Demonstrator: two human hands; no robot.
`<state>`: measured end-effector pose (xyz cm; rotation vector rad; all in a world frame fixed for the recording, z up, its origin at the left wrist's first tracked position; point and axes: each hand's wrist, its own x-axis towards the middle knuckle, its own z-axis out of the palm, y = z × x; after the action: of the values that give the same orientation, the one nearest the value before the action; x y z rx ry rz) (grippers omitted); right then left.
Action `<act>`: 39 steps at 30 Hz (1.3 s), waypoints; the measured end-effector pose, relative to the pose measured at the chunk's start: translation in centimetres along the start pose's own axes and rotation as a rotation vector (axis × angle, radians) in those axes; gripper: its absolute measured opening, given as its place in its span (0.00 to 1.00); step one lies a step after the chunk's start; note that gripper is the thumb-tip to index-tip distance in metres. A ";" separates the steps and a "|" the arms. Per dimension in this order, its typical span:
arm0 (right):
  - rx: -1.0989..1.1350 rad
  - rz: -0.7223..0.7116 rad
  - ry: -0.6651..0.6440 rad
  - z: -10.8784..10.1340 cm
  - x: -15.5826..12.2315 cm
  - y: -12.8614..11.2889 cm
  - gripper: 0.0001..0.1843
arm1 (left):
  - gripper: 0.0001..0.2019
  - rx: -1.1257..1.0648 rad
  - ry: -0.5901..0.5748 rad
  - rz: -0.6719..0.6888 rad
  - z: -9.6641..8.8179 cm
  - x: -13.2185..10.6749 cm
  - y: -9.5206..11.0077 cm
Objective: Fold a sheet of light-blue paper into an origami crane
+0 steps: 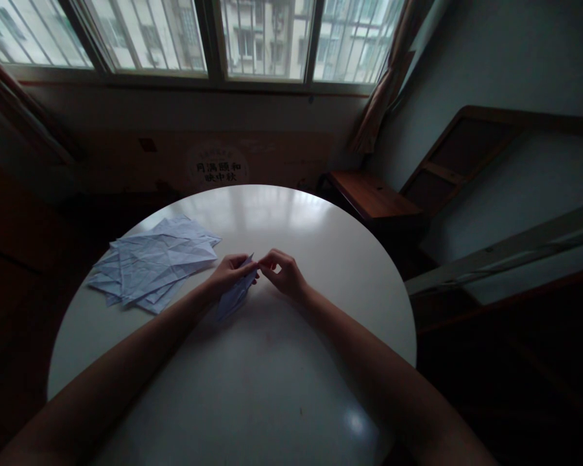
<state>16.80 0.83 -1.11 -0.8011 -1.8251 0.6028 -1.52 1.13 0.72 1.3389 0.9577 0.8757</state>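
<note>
A small folded piece of pale paper [234, 296] is held over the middle of a round white table [252, 382]. My left hand [229, 274] is closed around its upper part, fingers curled over the fold. My right hand [284, 271] meets it from the right, fingertips pinched on the paper's top point. The lower end of the folded paper hangs down toward the tabletop below my left wrist.
A loose pile of creased white paper sheets [153, 264] lies on the table's left side. Behind the table are a window, a cardboard panel with printed characters [217, 169], a wooden stool [372, 196] and a leaning wooden frame [466, 152] at right.
</note>
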 end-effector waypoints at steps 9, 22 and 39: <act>0.090 0.168 0.041 0.6 0.1 0.7 0.08 | 0.23 -0.019 0.031 -0.001 -0.1 0.1 -0.3; 0.082 0.146 0.006 0.5 0.3 0.6 0.08 | 0.24 0.015 0.018 0.000 0.1 0.0 -0.2; -0.380 -0.214 -0.136 -3.1 1.5 -6.3 0.06 | 0.25 -0.050 0.047 -0.010 -0.2 0.5 -0.5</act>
<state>17.73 -2.01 5.47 -0.8115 -2.1527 0.1762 -1.52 1.67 0.23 1.2752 0.9718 0.9217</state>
